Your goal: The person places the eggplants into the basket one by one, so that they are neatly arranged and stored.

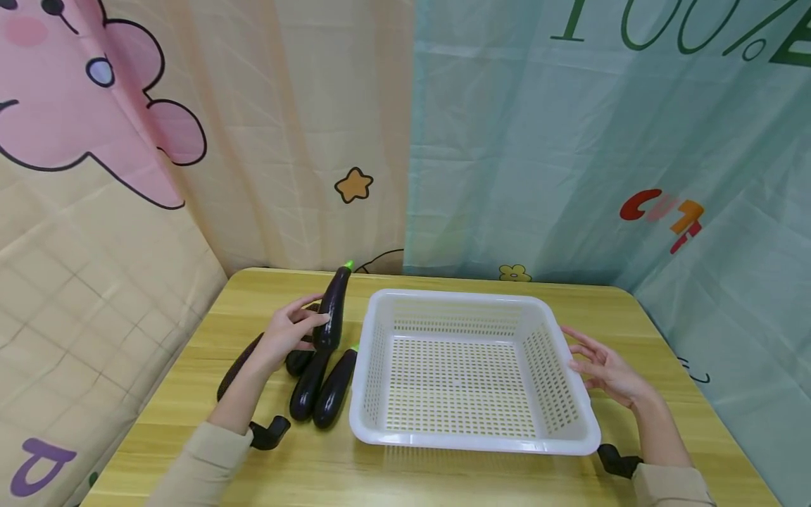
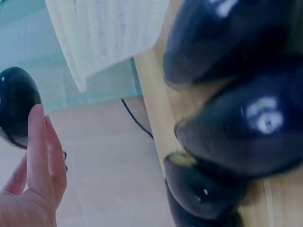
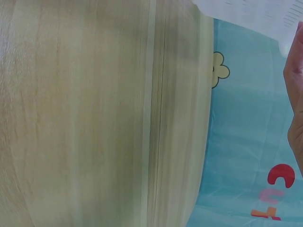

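Note:
My left hand (image 1: 285, 336) pinches a dark purple eggplant (image 1: 333, 306) with a bright green stem tip, held up over the table. In the left wrist view the fingers of this hand (image 2: 40, 175) press along the rounded end of that eggplant (image 2: 18, 106). Below it lie more eggplants: one (image 1: 308, 391) partly covered by the held one, another (image 1: 334, 394) beside the basket. To the right stands a white plastic basket (image 1: 472, 441) with perforated walls. My right hand (image 1: 605, 370) rests its extended fingers against the basket's right side; the right wrist view shows only part of it.
One more eggplant (image 1: 239, 367) lies left of my left forearm, and another (image 1: 298, 361) is half hidden behind my hand. The wooden table (image 1: 494, 479) ends at the back against printed curtains (image 1: 507, 155). Black straps with mounts (image 1: 269, 433) sit at both wrists.

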### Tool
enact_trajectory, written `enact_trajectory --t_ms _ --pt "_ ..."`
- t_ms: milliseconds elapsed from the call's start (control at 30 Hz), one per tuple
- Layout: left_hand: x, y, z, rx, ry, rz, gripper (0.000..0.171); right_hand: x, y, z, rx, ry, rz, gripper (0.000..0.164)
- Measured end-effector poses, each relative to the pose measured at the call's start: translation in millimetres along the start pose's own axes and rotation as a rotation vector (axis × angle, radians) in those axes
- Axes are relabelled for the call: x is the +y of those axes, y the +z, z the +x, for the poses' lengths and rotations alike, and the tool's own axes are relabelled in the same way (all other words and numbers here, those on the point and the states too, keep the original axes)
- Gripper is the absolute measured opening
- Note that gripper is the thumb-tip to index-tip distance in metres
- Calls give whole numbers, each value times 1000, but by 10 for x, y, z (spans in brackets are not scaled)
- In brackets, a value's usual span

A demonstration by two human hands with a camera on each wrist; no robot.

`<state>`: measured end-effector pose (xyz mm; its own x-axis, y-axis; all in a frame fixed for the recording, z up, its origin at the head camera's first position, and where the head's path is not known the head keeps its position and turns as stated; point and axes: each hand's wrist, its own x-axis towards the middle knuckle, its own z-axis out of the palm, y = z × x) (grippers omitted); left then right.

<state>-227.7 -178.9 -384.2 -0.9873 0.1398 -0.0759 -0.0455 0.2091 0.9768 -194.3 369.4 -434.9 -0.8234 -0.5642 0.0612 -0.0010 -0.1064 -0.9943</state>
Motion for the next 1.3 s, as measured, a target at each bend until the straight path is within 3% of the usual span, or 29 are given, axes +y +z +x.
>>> enact_trajectory --t_ms 300,633,1300 --pt "84 394 -11 -72 12 1 55 -7 17 0 -6 -2 18 60" --pt "184 797 -46 -124 -26 -39 52 -2 13 -2 -13 -11 24 59" --pt "276 1316 -116 -313 -69 -70 53 1 7 2 1 2 24 59"
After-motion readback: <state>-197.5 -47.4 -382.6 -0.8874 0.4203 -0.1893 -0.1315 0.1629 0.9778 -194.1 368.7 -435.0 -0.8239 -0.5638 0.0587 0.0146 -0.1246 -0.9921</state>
